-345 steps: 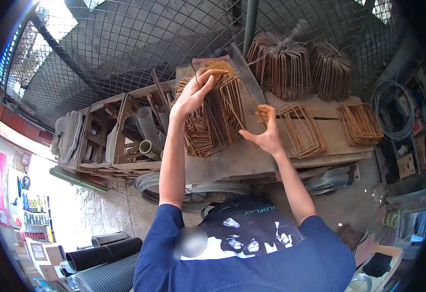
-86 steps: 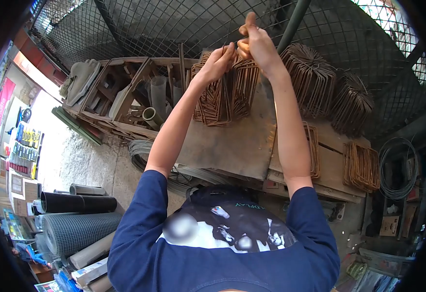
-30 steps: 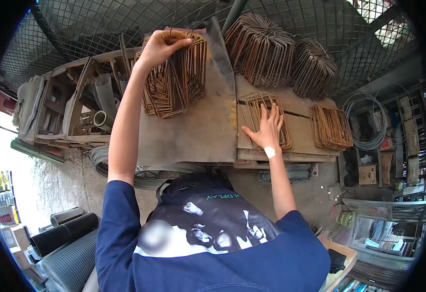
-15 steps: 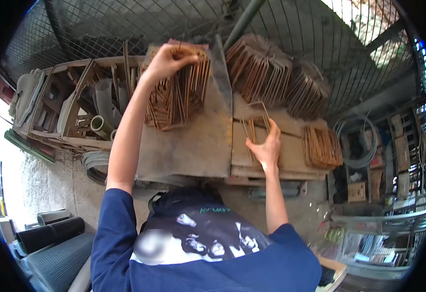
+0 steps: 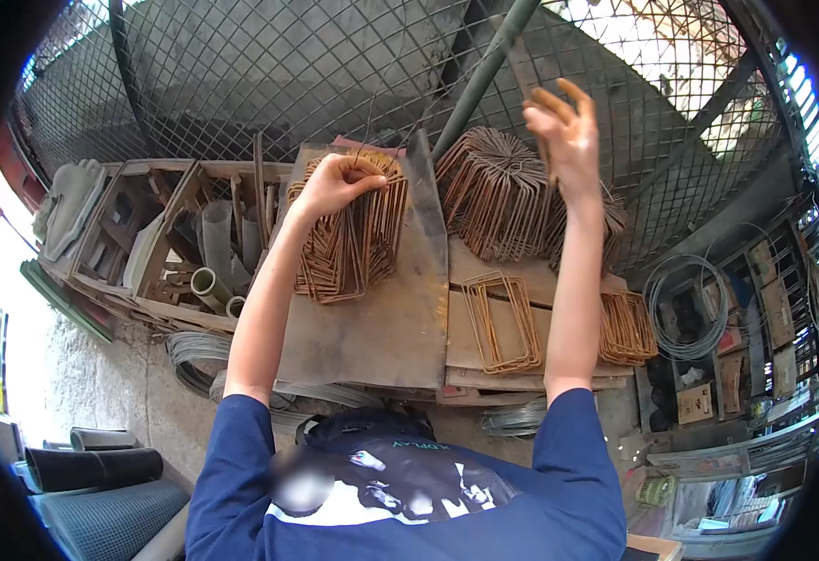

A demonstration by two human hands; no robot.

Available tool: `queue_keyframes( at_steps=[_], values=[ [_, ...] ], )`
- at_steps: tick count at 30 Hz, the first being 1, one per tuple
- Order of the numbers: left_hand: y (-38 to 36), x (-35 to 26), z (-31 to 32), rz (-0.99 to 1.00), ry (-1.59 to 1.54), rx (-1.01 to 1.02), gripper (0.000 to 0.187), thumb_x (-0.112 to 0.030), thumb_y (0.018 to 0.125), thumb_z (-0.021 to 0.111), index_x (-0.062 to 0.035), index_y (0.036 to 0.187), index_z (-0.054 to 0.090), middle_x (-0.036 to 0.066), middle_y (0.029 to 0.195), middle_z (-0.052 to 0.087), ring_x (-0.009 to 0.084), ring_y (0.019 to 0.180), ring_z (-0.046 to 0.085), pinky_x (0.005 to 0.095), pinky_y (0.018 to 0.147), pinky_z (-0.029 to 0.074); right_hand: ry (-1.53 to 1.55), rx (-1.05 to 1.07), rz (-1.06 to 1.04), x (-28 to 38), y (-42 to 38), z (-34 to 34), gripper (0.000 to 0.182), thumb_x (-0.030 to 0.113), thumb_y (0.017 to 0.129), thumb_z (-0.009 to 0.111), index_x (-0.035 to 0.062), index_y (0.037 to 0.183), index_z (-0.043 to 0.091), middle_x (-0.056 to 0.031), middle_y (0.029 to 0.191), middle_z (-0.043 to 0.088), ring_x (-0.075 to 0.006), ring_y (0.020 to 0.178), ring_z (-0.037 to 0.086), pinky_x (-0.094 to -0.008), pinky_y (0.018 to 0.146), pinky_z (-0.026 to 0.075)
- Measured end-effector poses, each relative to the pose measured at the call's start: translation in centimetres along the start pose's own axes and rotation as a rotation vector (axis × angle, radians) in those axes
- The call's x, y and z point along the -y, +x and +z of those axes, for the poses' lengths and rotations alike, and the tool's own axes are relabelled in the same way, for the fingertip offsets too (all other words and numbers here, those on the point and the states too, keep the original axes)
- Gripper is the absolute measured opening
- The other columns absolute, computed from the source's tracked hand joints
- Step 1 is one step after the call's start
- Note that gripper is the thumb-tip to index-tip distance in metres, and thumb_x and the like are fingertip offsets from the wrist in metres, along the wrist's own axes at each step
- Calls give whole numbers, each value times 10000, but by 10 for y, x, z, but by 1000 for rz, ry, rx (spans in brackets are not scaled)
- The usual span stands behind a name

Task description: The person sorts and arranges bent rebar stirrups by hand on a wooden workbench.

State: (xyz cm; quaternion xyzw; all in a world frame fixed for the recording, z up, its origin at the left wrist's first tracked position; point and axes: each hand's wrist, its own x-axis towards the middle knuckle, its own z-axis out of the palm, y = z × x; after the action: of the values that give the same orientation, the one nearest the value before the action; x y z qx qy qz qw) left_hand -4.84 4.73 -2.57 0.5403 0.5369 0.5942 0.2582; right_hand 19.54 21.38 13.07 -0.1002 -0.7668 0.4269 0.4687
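Note:
My left hand [image 5: 339,187] is closed in a pinch at the top of a pile of rusty rectangular rebar stirrups [image 5: 349,248]; what its fingers hold is hidden. My right hand [image 5: 567,140] is raised in front of the wire mesh with its fingers apart, slightly blurred. Below the right forearm, a small set of stirrups [image 5: 503,327] lies on the bench. Another bundle of stirrups [image 5: 626,327] rests to its right. Behind, a large fanned heap of stirrups [image 5: 494,196] leans at the back, and a second heap is partly covered by my right arm.
The wooden bench [image 5: 372,337] carries the piles, with a mesh fence [image 5: 335,75] and a slanted green pipe [image 5: 484,79] behind. Wooden bins [image 5: 134,224] with pipes stand left. A wire coil [image 5: 695,304] hangs right, and mesh rolls [image 5: 110,514] lie on the floor.
My right hand has let go of a stirrup at the small set on the bench and moved up toward the fence, fingers spread. My left hand stays pinched at its pile; the camera view has tilted up.

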Motion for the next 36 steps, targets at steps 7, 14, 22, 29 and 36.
queue_keyframes(
  at_steps=[7,14,22,29,36],
  values=[
    [-1,-5,-4,6,160,12,383,-155,868,686,-27,1207,560,79,863,712,92,832,654,251,784,489,30,346,189,-58,-51,36,900,284,673,828,18,1358,310,-217,1255,495,-265,1127,545,-351,870,501],
    [-3,-2,-1,73,151,-41,484,-202,821,734,-106,1252,537,29,863,696,84,856,647,267,818,481,91,373,342,-99,-96,59,894,299,683,815,36,1366,300,-221,1283,454,-282,1147,524,-359,869,502],
    [-7,-15,1,91,100,-24,511,-192,796,748,-94,1250,533,33,830,681,94,865,642,291,846,476,70,345,357,-107,-112,70,912,319,676,823,42,1368,298,-221,1277,460,-285,1136,535,-383,856,510],
    [-4,-16,-3,47,142,43,410,-203,849,684,-26,1199,565,78,864,691,121,867,641,284,832,483,67,318,323,-111,-119,77,920,352,671,832,47,1362,306,-226,1267,474,-281,1127,541,-394,864,502],
    [0,-13,2,50,268,-66,373,-226,810,738,-25,1103,623,33,771,689,111,816,634,251,785,477,-168,210,198,-107,-141,94,919,348,611,854,34,1318,358,-170,1244,508,-271,1056,580,-386,840,501]
  ],
)
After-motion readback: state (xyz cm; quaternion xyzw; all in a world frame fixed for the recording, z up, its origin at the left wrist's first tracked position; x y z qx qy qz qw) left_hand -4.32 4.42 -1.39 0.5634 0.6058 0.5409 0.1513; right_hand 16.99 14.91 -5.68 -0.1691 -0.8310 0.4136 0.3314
